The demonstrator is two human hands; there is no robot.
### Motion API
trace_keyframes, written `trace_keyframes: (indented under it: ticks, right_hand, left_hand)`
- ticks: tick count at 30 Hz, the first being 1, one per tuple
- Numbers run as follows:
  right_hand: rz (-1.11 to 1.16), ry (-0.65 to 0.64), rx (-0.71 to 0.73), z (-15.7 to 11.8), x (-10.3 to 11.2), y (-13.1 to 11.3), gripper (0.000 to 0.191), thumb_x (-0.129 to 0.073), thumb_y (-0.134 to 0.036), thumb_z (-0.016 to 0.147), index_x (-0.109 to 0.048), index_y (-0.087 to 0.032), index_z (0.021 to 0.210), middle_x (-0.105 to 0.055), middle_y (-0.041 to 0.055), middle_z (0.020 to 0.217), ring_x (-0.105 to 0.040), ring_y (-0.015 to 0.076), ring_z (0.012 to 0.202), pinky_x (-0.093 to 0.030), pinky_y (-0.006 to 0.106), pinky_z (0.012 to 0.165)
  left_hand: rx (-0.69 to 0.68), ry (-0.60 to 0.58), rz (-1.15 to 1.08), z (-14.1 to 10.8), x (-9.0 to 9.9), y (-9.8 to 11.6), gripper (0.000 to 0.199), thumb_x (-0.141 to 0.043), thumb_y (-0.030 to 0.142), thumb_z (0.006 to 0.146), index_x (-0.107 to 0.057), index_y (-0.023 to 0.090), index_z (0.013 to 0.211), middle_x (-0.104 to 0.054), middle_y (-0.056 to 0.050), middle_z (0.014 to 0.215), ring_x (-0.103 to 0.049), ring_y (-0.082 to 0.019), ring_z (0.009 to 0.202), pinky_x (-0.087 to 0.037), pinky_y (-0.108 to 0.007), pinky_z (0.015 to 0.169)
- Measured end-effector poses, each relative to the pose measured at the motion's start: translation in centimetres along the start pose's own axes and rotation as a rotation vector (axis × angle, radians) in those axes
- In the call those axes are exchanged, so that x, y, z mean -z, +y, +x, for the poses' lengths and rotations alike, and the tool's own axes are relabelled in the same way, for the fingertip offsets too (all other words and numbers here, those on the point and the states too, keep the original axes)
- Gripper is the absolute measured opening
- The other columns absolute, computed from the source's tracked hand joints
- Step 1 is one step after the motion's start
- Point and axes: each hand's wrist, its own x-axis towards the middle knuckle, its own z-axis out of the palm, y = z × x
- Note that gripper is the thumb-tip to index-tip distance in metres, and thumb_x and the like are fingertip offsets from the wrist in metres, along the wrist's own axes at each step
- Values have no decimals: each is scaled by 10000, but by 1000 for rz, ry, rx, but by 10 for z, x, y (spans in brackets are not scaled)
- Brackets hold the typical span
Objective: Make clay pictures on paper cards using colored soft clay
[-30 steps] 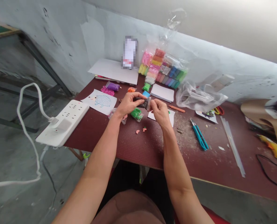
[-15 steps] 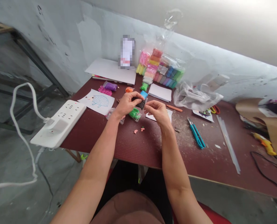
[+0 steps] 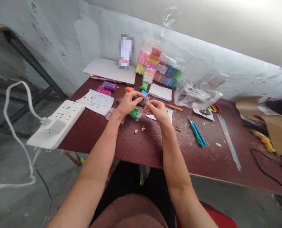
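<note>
A small dark packet (image 3: 143, 102) was held above the table (image 3: 141, 148), between both hands. It was gripped by the closed fingers of the left hand (image 3: 128, 104), and its edge was pinched by those of the right hand (image 3: 157, 111). A green clay packet (image 3: 135, 114) was lying just below, with pink clay bits (image 3: 136, 131) nearer the person; a hedgehog drawing (image 3: 98, 101) lay left.
</note>
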Motion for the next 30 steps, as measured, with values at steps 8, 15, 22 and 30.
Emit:
trace_keyframes:
  ticks: [8, 15, 22, 30]
  right_hand:
    - [1, -40, 67, -4, 2, -3, 379, -803, -567, 835, -671, -211, 819, -720, 6, 756, -694, 133, 687, -542, 253, 655]
    - [-17, -2, 52, -1, -1, 0, 427, -830, -600, 796, -648, -214, 819, -733, 21, 767, -709, 153, 701, -546, 263, 635]
    - [-17, -6, 29, -3, 2, -3, 416, -830, -588, 772, -643, -220, 826, -721, 10, 759, -701, 140, 707, -544, 251, 631]
    - [-34, 7, 44, 0, -3, 3, 404, -833, -553, 752, -602, -228, 818, -677, -8, 713, -657, 136, 668, -506, 258, 626]
  left_hand:
    - [11, 31, -20, -5, -1, 4, 265, -829, 379, 783, -749, 178, 936, -741, -35, 936, -658, -174, 859, -550, -304, 800]
    - [-3, 57, 10, -4, -1, 2, 245, -801, 408, 819, -742, 174, 857, -742, -37, 867, -648, -175, 827, -542, -307, 782]
    - [-38, 25, 7, -3, -1, 3, 224, -788, 393, 831, -720, 179, 828, -721, -35, 862, -643, -179, 847, -540, -324, 832]
    - [-68, 43, 43, -2, -6, 4, 166, -735, 338, 850, -673, 191, 802, -695, -24, 857, -627, -176, 860, -527, -328, 869]
